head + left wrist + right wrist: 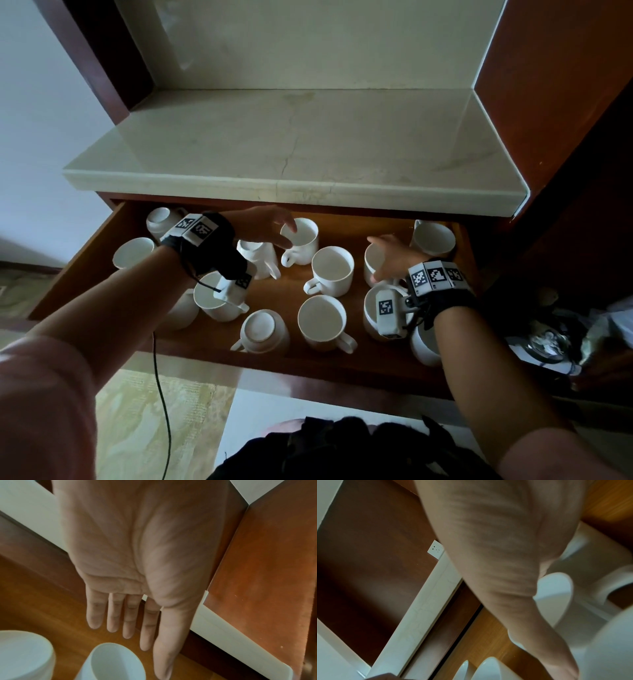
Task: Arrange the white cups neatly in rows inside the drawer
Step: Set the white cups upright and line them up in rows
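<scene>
Several white cups lie scattered in the open wooden drawer (291, 286), some upright, some on their sides or upside down. My left hand (272, 229) reaches over an upright cup (303, 241) at the back middle; its fingers (145, 635) are straight and hold nothing, with that cup (111, 662) just below the fingertips. My right hand (390, 257) sits on a cup (371, 262) at the back right, thumb on the far rim and fingers curled round the near side. The right wrist view is blurred: the palm (496, 561) covers that cup (556, 588) and hides the fingers.
A pale stone countertop (291, 144) overhangs the drawer's back. Red-brown cabinet walls stand on both sides. Dark clutter and bags (565, 335) lie low on the right. A thin cable (164, 394) hangs from my left wrist. Another cup (22, 655) stands by my left hand.
</scene>
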`<state>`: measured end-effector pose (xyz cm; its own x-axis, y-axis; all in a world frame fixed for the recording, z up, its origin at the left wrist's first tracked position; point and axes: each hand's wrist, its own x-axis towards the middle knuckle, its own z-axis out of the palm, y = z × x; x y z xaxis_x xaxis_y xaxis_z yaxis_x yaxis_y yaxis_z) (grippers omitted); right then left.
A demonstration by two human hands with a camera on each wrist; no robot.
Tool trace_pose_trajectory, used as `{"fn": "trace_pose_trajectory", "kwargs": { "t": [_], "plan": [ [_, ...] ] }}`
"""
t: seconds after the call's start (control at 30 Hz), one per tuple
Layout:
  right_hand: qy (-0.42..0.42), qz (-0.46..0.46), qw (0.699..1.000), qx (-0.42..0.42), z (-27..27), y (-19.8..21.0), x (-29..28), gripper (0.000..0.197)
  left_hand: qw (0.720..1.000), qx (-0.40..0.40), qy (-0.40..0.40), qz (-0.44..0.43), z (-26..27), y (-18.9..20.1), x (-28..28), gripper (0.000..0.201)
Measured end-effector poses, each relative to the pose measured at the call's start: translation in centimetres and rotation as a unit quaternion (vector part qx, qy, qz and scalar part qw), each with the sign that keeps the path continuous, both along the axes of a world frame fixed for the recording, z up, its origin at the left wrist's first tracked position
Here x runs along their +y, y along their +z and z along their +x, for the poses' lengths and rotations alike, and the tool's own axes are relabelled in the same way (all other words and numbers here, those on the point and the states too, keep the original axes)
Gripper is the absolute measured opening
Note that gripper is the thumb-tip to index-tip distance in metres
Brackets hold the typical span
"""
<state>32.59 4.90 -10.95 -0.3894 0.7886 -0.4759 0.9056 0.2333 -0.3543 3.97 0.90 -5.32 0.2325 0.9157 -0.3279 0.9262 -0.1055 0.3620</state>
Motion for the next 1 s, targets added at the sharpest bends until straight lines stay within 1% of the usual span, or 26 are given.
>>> {"fn": "trace_pose_trajectory", "kwargs": {
  "t": [0.13,0.2,0.33,0.4,0.47,0.53,0.6,0.7,0.8,0.87,0.93,1.0],
  "plan": [
    [-0.013,-0.011,1.000,-0.004,-0.3,0.0,-0.1,0.103,0.999,-0.013,0.041,-0.028,-1.5,0.2,-1.1,0.041],
    [-0.021,-0.011,1.000,-0.009,-0.6,0.2,-0.3,0.101,0.997,0.012,0.063,-0.033,-2.0,0.0,-1.4,0.048],
    [-0.030,0.010,0.999,-0.024,-1.2,0.8,-0.8,0.091,0.991,0.092,0.087,-0.042,-3.2,-0.8,-1.5,0.058],
    [-0.035,0.025,0.999,-0.016,-1.4,1.2,-1.1,0.087,0.988,0.113,0.089,-0.046,-3.5,-1.1,-1.5,0.065],
    [-0.021,0.030,0.999,0.005,-2.0,1.8,-1.5,0.087,0.988,0.123,0.088,-0.042,-3.6,-1.5,-1.4,0.069],
    [0.009,0.022,1.000,0.021,-3.2,2.5,-2.1,0.090,0.987,0.127,0.091,-0.041,-3.6,-2.1,-1.3,0.072],
    [0.038,0.009,0.999,0.014,-4.9,3.2,-2.3,0.092,0.985,0.129,0.101,-0.046,-3.7,-2.7,-1.0,0.077],
    [0.045,-0.024,0.999,-0.008,-7.6,3.8,-2.4,0.093,0.985,0.125,0.108,-0.058,-3.8,-3.3,-0.7,0.083],
    [0.021,-0.034,0.998,-0.041,-9.9,3.0,-2.7,0.096,0.985,0.119,0.112,-0.061,-3.7,-3.6,-0.7,0.085],
    [-0.006,-0.035,0.997,-0.069,-10.8,1.9,-3.1,0.102,0.985,0.112,0.115,-0.069,-3.7,-4.0,-0.7,0.086],
    [-0.030,-0.037,0.996,-0.079,-11.2,0.9,-3.2,0.105,0.985,0.105,0.116,-0.073,-3.9,-4.4,-0.7,0.085],
    [-0.051,-0.034,0.995,-0.079,-11.2,0.6,-3.3,0.105,0.986,0.100,0.116,-0.071,-3.9,-4.6,-0.7,0.087]
  ]
}}
